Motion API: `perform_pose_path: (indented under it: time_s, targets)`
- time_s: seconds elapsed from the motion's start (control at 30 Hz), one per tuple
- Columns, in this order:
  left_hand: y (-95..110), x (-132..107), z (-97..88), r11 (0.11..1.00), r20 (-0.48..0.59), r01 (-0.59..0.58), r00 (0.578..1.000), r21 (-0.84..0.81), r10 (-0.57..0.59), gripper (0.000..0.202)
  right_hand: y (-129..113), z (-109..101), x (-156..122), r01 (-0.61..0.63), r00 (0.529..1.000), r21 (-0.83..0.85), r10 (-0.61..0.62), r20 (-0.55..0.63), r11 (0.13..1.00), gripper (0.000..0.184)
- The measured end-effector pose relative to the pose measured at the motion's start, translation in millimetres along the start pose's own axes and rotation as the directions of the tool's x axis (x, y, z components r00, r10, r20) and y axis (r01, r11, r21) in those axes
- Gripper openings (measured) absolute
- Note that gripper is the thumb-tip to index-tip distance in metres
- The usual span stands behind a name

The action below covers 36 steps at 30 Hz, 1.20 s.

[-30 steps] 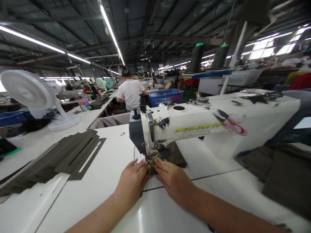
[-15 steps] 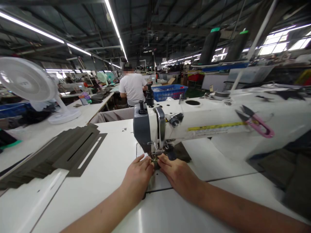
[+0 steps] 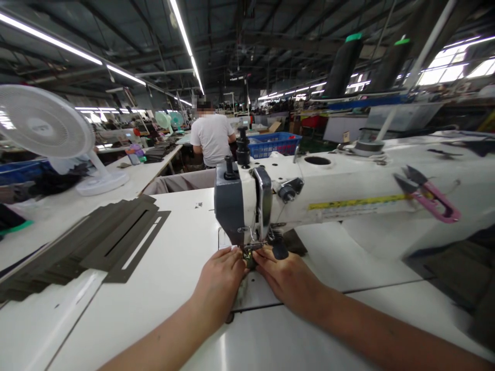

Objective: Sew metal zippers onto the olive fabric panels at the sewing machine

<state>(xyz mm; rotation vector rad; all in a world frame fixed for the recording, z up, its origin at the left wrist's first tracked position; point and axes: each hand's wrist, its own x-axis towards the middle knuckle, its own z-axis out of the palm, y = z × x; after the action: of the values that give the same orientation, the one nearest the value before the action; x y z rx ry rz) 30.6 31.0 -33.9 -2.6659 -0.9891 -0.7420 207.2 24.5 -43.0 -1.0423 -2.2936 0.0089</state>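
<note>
Both of your hands are down at the needle end of the sewing machine (image 3: pixel 340 196), almost touching each other. Your left hand (image 3: pixel 218 281) lies palm down on the worktop (image 3: pixel 154 309), fingers stretched forward, fingertips right at the presser foot (image 3: pixel 252 251). Your right hand (image 3: pixel 288 278) mirrors it from the other side, fingers laid out and pressing rather than gripping. Between the two sets of fingertips sits the small olive piece (image 3: pixel 248 264), pinned flat under the foot; most of it is hidden by your hands, so its shape can't be made out. A darker bit of cloth (image 3: pixel 296 242) shows just behind the foot. It looks like the stitching step itself, with the piece held square at the needle from both sides. The next move calls for even pressure from both hands and fingertips well clear of the needle line, which is very close to them. Off to your left a stack of cut pieces (image 3: pixel 96 242) lies fanned out on the worktop, well apart from your hands. Pink snips (image 3: pixel 433 198) rest on the machine arm to your right. Farther back there's a white fan (image 3: pixel 42 129), and a person in a white shirt (image 3: pixel 212 139) sits beside a blue basket (image 3: pixel 274 144).
</note>
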Motion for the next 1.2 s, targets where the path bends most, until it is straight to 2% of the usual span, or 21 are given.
perform_pose_path:
  time_s: [0.4, 0.53, 0.6, 0.67, 0.73, 0.77, 0.83, 0.9, 0.97, 1.03, 1.1, 1.17, 1.2]
  targets:
    - [-1.2, -1.9, 4.4, 0.997, -0.003, 0.067, 0.998, -0.026, -0.067, 0.016, -2.0, 3.3, 3.2, -0.019, 1.0, -0.036, 0.018, -0.018, 0.999, 0.017]
    - [-4.2, -3.4, 5.1, 0.997, -0.032, 0.069, 0.997, -0.034, -0.07, 0.017, 5.4, -3.0, 1.5, 0.005, 1.0, -0.007, -0.004, 0.021, 1.0, 0.016]
    - [-5.0, -4.3, 2.1, 0.996, -0.033, 0.082, 0.996, -0.016, -0.083, 0.018, 15.1, -11.0, -0.5, -0.006, 1.0, -0.099, 0.009, 0.027, 0.995, 0.022]
    - [-0.3, -4.9, -5.1, 0.994, -0.017, 0.105, 0.994, 0.019, -0.105, 0.018, 24.3, -21.1, -4.3, -0.079, 0.996, -0.294, 0.087, 0.016, 0.953, 0.016]
    - [12.7, -4.9, -14.7, 0.994, 0.006, 0.102, 0.995, 0.03, -0.102, 0.016, 25.6, -30.5, -12.1, -0.155, 0.98, -0.457, 0.194, 0.041, 0.876, 0.007]
    - [21.8, -4.6, -19.2, 0.997, 0.019, 0.077, 0.997, 0.011, -0.077, 0.017, 21.5, -34.1, -18.1, -0.177, 0.968, -0.485, 0.24, 0.071, 0.856, 0.01]
    - [41.9, -3.7, -25.1, 0.998, 0.043, -0.007, 0.999, -0.066, 0.01, 0.031, 3.3, -38.4, -34.4, -0.205, 0.952, -0.405, 0.277, 0.128, 0.891, 0.014]
    - [57.9, -2.9, -25.2, 0.98, 0.079, -0.095, 0.991, -0.176, 0.111, 0.042, -23.1, -39.5, -54.2, -0.239, 0.954, -0.16, 0.262, 0.144, 0.958, 0.015]
    - [65.5, -3.1, -21.0, 0.943, 0.113, -0.133, 0.978, -0.306, 0.175, 0.034, -49.0, -39.4, -72.6, -0.301, 0.942, 0.104, 0.278, 0.187, 0.948, 0.014]
    - [65.6, -4.1, -16.9, 0.892, 0.12, -0.071, 0.983, -0.447, 0.139, 0.022, -67.8, -39.2, -84.1, -0.422, 0.893, 0.317, 0.33, 0.306, 0.849, 0.01]
    - [63.1, -4.9, -16.7, 0.812, 0.13, 0.116, 0.99, -0.573, -0.05, 0.02, -78.0, -38.4, -84.8, -0.588, 0.801, 0.493, 0.381, 0.461, 0.641, 0.017]
    - [62.8, -4.6, -20.5, 0.643, 0.174, 0.316, 0.945, -0.697, -0.276, 0.023, -82.2, -36.3, -74.3, -0.699, 0.71, 0.655, 0.388, 0.587, 0.288, 0.033]
    - [64.1, -4.1, -23.1, 0.526, 0.216, 0.389, 0.907, -0.756, -0.36, 0.026, -83.2, -34.5, -66.0, -0.695, 0.685, 0.714, 0.38, 0.621, 0.087, 0.042]
